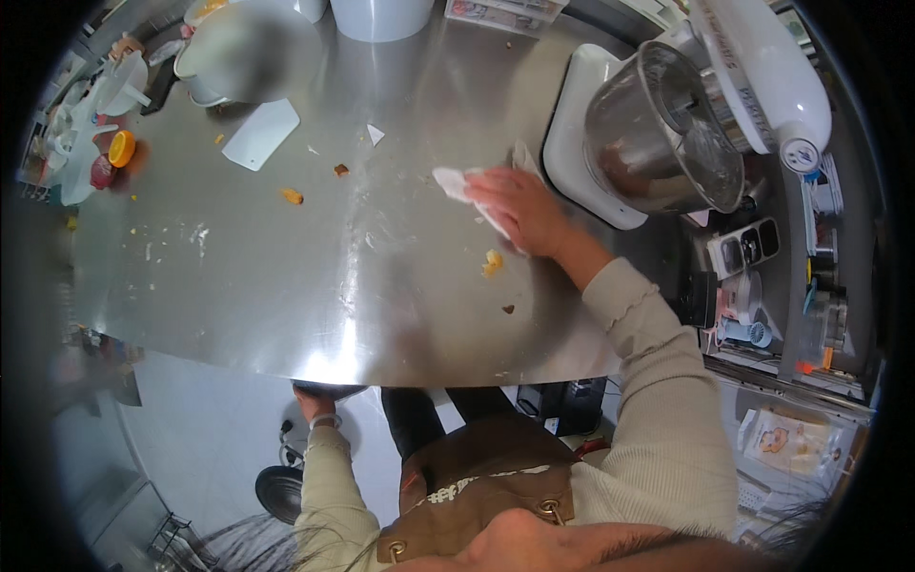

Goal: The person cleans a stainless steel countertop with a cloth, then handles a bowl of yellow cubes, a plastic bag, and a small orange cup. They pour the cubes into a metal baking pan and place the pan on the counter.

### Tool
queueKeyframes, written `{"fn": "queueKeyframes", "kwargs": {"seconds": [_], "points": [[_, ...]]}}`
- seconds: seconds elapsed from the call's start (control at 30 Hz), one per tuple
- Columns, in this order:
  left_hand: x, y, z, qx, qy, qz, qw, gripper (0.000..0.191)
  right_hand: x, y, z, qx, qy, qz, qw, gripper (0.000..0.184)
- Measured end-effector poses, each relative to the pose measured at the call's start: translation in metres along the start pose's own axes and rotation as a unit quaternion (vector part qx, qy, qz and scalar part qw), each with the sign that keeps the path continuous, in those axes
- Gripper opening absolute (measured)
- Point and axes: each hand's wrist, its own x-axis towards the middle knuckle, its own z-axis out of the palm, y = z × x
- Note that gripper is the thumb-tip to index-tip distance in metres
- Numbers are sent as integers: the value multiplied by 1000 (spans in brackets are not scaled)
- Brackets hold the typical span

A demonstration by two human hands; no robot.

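Note:
My right hand (pixel 525 211) presses a crumpled white wipe (pixel 450 184), cloth or paper, onto the stainless steel table (pixel 414 286). A yellow food scrap (pixel 492 263) and a small brown crumb (pixel 508 309) lie just on the near side of that hand. Farther left on the steel are an orange-brown scrap (pixel 292 195), another brown bit (pixel 341 170) and a small white triangular piece (pixel 375 134). At the table's front edge, my left hand (pixel 314 406) grips a dark object (pixel 332 390), mostly hidden under the edge; its kind is unclear.
On the right stands a white stand mixer (pixel 765 71) with a steel bowl (pixel 661 136). A white plastic scraper (pixel 263 134) lies at the back left. Left of it are a halved orange (pixel 122 149) and a dark red fruit (pixel 102 172). White buckets (pixel 381 18) line the back.

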Motion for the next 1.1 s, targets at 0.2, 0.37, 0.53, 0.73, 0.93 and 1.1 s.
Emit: {"fn": "queueKeyframes", "kwargs": {"seconds": [0.2, 0.37, 0.53, 0.73, 0.93, 1.1], "points": [[-65, 10, -90, -85, -101, 66, 989, 68, -60, -56, 5, 24, -9, 59, 998, 43], [-115, 32, -164, -213, -173, -5, 962, 68, -86, -124, 37, 26, 2, 24, 999, 43], [-174, 82, -237, -328, -192, -170, 909, 53, -95, -231, 80, 133, 35, 7, 990, 38], [-231, 120, -290, -401, -180, -217, 872, 36, -93, -298, 74, 261, 80, -86, 958, 25], [-248, 113, -285, -393, -167, -199, 882, 41, -193, -169, -26, 587, 90, 320, 738, 22], [-241, 105, -278, -367, -169, -198, 893, 51, -254, -76, -57, -37, 145, 287, 946, 38]]}}
